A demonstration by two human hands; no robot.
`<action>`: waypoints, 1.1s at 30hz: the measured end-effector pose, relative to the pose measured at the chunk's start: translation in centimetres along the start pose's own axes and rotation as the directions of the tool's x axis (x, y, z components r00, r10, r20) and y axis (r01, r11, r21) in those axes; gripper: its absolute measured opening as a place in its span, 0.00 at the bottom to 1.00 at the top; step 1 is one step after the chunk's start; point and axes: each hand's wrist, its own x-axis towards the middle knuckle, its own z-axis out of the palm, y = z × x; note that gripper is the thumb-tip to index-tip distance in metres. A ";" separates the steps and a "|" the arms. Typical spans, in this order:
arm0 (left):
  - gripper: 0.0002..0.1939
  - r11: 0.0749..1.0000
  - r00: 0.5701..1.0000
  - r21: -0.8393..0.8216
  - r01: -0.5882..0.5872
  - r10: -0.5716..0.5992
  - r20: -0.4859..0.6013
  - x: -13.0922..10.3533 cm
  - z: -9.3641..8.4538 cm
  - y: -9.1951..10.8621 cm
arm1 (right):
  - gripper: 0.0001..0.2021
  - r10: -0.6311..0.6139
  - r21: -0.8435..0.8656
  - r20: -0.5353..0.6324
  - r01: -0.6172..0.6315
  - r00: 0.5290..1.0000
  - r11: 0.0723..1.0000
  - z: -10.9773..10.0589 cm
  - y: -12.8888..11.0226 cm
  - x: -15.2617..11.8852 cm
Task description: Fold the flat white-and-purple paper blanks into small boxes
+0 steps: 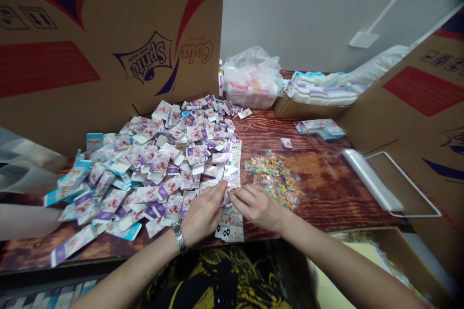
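My left hand (203, 210), with a metal watch on its wrist, has its fingers closed round a small purple and white box (225, 198) near the table's front edge. Touching the same spot from the right is my right hand (256, 205), its fingertips pinched together; what they hold is too small to name. Sticker sheets (232, 227) lie below and beyond both hands. A large heap of small purple, white and blue boxes (159, 159) spreads to the left. Small colourful wrapped packets (275, 176) are piled just beyond my right hand.
Large cardboard boxes (108, 58) stand at the left and right. A bagged plastic tub (252, 89) and a carton of packs (322, 91) sit at the back. One small box (286, 143), wrapped packs (321, 128) and a clear film roll (371, 181) lie on the wooden table (322, 181).
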 end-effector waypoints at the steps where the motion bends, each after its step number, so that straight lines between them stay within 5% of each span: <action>1: 0.33 1.000 1.000 -0.003 -0.002 0.002 -0.009 0.0 0.0 0.0 | 0.10 0.036 0.056 -0.005 -0.036 0.999 0.998 0.1 -0.1 0.0; 4: 0.33 1.000 0.999 0.010 -0.007 0.008 -0.041 0.1 0.1 0.0 | 0.11 0.171 0.315 0.001 -0.162 0.985 0.935 -0.2 -0.4 0.3; 7: 0.31 0.999 0.997 0.052 -0.008 0.012 -0.076 0.2 0.2 0.3 | 0.11 0.358 0.561 0.028 -0.311 0.933 0.767 -0.6 -0.6 0.7; 13: 0.31 0.996 0.989 0.085 0.003 0.010 -0.149 0.3 1.0 1.0 | 0.07 0.743 0.773 0.098 -0.521 0.662 0.362 2.1 -1.7 0.5; 15: 0.31 0.996 0.985 0.087 0.001 0.014 -0.171 0.3 1.2 0.9 | 0.07 0.775 0.809 0.123 -0.515 0.620 0.284 3.0 -2.3 0.5; 17: 0.30 0.996 0.981 0.090 -0.009 0.026 -0.191 0.3 1.3 0.8 | 0.06 0.769 0.791 0.116 -0.526 0.629 0.311 3.1 -2.8 0.6; 24: 0.29 0.993 0.974 0.113 -0.016 0.041 -0.224 0.2 1.2 0.3 | 0.08 0.646 0.581 0.003 -0.527 0.763 0.620 0.6 -3.2 1.1; 33: 0.29 0.998 0.969 -0.066 -0.010 -0.007 -0.247 0.0 0.6 0.5 | 0.13 0.499 0.467 -0.118 -0.395 0.858 0.791 1.1 -3.0 0.0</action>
